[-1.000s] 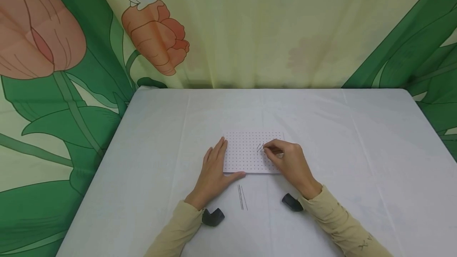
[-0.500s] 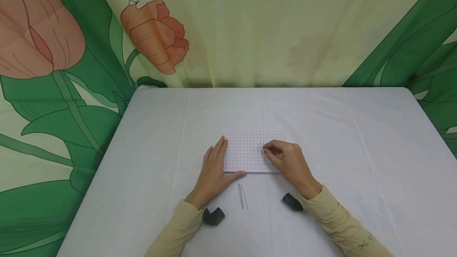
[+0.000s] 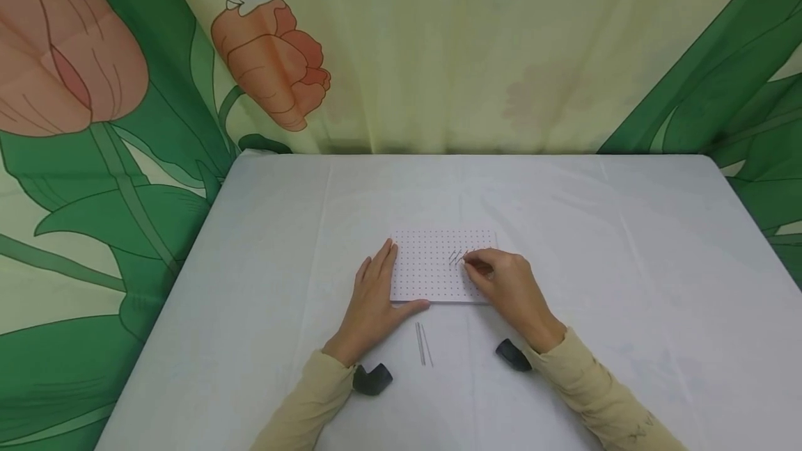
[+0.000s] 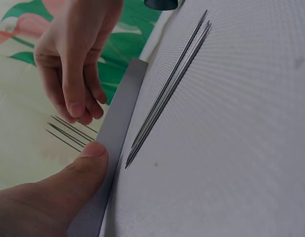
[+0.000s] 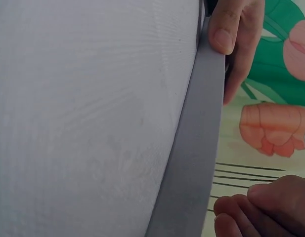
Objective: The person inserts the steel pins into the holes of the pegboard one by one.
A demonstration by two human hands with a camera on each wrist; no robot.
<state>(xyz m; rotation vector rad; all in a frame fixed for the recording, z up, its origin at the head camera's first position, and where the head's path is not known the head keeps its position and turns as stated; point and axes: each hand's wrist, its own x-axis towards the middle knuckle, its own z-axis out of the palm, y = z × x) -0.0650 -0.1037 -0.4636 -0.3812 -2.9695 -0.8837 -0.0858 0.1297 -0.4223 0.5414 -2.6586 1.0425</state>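
Observation:
A white board [image 3: 426, 277] with rows of small holes lies on the table. Several thin metal rods [image 3: 454, 257] stand up from it right of the middle, seen side by side in the left wrist view. My right hand [image 3: 512, 287] is over the board's right part, thumb and fingertips together around the top of a rod, which they mostly hide. My left hand [image 3: 374, 298] steadies the board, straight fingers along its left edge and thumb [image 4: 88, 165] against its front edge. More loose rods [image 4: 167, 94] lie on the cloth in front of the board.
White cloth covers the table [image 3: 301, 242]. Black curved pieces sit at the wrists, one by the left sleeve [image 3: 372, 380] and one by the right sleeve [image 3: 514, 355]. Behind the table hangs a patterned curtain [image 3: 438, 54].
Both hands keep almost the same place. The right hand's fingertips have shifted very slightly over the board; the loose rods lie as before.

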